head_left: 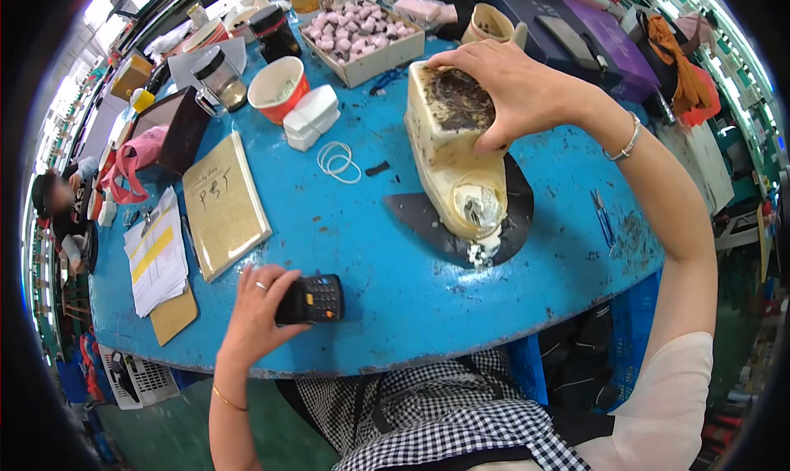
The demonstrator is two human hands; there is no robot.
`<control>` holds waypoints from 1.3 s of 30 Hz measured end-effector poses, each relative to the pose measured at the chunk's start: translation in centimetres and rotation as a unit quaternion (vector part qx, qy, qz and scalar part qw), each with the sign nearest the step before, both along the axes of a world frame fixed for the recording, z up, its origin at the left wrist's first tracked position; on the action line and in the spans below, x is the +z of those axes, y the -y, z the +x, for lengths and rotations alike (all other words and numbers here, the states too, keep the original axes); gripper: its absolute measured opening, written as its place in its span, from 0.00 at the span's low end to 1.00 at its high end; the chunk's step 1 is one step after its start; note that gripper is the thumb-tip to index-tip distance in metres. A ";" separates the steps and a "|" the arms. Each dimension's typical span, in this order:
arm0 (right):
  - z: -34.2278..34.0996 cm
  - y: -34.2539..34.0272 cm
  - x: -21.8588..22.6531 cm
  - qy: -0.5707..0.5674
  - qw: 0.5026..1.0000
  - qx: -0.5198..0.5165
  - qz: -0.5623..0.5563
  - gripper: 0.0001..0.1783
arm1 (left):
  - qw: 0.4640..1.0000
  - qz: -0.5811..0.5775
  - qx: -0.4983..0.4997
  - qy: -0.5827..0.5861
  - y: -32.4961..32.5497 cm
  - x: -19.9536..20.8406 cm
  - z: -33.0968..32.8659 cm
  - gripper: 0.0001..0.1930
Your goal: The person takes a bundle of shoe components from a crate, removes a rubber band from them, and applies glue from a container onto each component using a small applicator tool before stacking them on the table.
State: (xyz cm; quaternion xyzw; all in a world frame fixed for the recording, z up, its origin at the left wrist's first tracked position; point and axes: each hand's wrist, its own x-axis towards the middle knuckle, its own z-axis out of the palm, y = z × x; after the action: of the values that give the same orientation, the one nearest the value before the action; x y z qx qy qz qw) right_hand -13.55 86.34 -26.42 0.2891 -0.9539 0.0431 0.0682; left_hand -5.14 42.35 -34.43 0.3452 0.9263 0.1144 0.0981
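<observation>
My left hand [257,313], with a ring on one finger, grips a black handheld keypad device [324,296] by its left end near the table's front edge. Thumb and fingers lie on either side of it. Farther right, my right hand [520,88] reaches over the top of a cream-coloured dispenser [436,162], its fingers and thumb clasping the upper edges. Dark brown stains cover the dispenser's top. At its low front is a round opening with a clear, shiny rim, and white residue [480,251] has collected below. The dispenser stands on a flat black sheet [518,195].
Left of centre lie a gold notebook [220,208], clipped papers [156,253] and white elastic loops [337,162]. Blue-handled snips [603,220] rest at right. Behind are a carton [383,64] of pink pieces, a red-and-white bowl [278,89] and jars. Another person sits far left.
</observation>
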 end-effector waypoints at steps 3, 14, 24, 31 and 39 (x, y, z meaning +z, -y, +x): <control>1.5 1.6 -0.8 0.044 0.999 0.021 0.000 0.58 | 0.998 0.045 0.033 -0.007 -1.2 1.0 0.2 0.45; 7.5 4.7 -3.3 0.023 0.989 0.142 -0.027 0.59 | 0.983 0.055 -0.174 0.019 -11.2 -2.3 4.0 0.24; 14.6 1.6 -2.3 0.074 0.981 0.127 -0.129 0.27 | 0.964 0.225 -0.130 -0.065 -11.3 -0.8 3.3 0.15; 19.4 2.7 -7.6 0.088 0.983 0.056 -0.153 0.16 | 0.944 0.264 -0.149 -0.127 -15.5 2.0 1.2 0.28; 17.7 2.7 -9.0 -0.021 0.985 0.011 -0.173 0.13 | 0.957 0.208 -0.138 -0.149 -16.2 0.7 1.4 0.28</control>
State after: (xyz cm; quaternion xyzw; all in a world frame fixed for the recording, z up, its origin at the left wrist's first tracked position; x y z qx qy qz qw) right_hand 4.19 83.63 -35.39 0.2845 -0.9270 0.2023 0.1371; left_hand -3.72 58.50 -33.76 0.4955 0.8295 0.2376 -0.0999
